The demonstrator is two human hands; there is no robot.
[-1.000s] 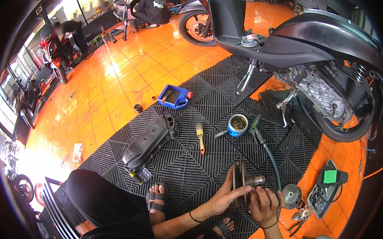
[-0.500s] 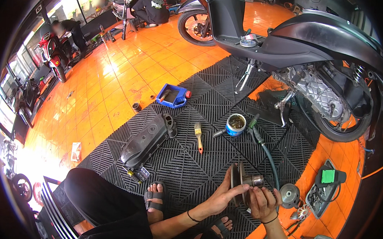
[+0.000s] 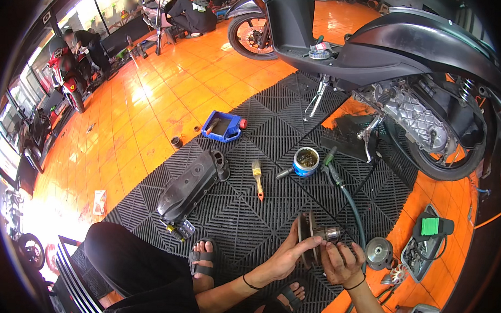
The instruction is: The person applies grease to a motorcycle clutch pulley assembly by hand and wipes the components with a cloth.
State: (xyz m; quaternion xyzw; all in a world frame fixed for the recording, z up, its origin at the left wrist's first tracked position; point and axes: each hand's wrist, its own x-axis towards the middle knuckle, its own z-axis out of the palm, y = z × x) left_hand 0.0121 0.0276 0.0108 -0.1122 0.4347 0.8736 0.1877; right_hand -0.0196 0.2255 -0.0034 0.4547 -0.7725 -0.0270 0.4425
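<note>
A pulley assembly (image 3: 303,227) with two flat discs and a metal hub is held lower right of centre, above the black rubber mat (image 3: 237,222). Hands close together, both on the part: the discs are clamped by the left hand (image 3: 288,254), thumb laid across toward the hub; the hub's lower side is met by the curled fingers of the right hand (image 3: 341,263), exact contact partly hidden. Disassembly looks well along: a long dark cover (image 3: 188,187) is laid on the mat left of centre, and the silver housing (image 3: 420,126) is exposed on the scooter (image 3: 375,59), upper right. A round metal drum (image 3: 379,252) and a finned part (image 3: 399,273) are set down loose, lower right. Nothing is seen refitted; discs and hub are judged joined, not split. Brush (image 3: 258,180), lying mid-frame, and open can (image 3: 305,170), just right of it, are left unheld, as is the air gun (image 3: 331,169). Whether the parts are cleaned cannot be told.
</note>
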